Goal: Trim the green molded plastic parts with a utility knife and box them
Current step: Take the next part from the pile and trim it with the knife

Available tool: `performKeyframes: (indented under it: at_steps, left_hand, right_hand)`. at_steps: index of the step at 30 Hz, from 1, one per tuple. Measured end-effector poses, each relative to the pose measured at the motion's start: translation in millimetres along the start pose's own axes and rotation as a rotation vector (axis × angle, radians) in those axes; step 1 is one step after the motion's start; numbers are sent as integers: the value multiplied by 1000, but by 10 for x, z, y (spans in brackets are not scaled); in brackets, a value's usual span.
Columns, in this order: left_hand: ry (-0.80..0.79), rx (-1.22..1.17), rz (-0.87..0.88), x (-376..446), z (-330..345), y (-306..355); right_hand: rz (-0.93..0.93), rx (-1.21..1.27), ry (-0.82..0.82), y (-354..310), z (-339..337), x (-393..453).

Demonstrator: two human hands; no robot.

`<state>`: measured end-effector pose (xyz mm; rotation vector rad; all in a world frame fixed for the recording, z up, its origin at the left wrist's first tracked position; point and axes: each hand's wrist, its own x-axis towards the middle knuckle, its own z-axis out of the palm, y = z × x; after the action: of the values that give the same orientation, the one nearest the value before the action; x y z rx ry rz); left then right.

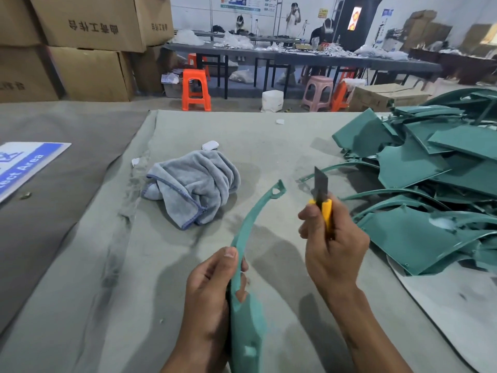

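Left hand (212, 292) w/ fingers wrapped round a curved green part (243, 265), held above the table (107, 292). Right hand (332, 246) fisted on a yellow utility knife (324, 203), blade up, apart from it. Grey towel (193, 187) behind, pile of green parts (430, 179) far right.

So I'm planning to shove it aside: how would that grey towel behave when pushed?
The grey towel lies crumpled in soft folds, so it would probably bunch rather than slide whole. It looks light and floppy, and unlikely to roll.
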<state>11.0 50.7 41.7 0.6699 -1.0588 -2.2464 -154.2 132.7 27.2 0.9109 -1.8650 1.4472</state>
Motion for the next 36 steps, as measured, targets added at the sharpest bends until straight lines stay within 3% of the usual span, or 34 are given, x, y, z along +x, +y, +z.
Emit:
performKeyframes:
  at_steps: [5, 11, 16, 21, 26, 31, 36]
  left_hand:
    - [-68, 25, 57, 29, -54, 28]
    - [-12, 122, 106, 33, -56, 8]
    - [-7, 136, 90, 19, -68, 15]
    - [-26, 153, 94, -3, -68, 37]
    - [-17, 178, 93, -8, -84, 70]
    - [-20, 272, 108, -23, -98, 121]
    - [-62, 373, 115, -35, -139, 187]
  right_hand:
    - [67, 64, -304, 124, 32, -33]
    - [26, 176, -320, 169, -85, -3]
    - [51, 29, -277, 229, -64, 6]
    - [9, 182, -324, 296, -176, 59]
    - [38, 41, -272, 394, -236, 124]
    - [-26, 177, -338, 397, -341, 178]
    - [-22, -55, -294, 384, -369, 221]
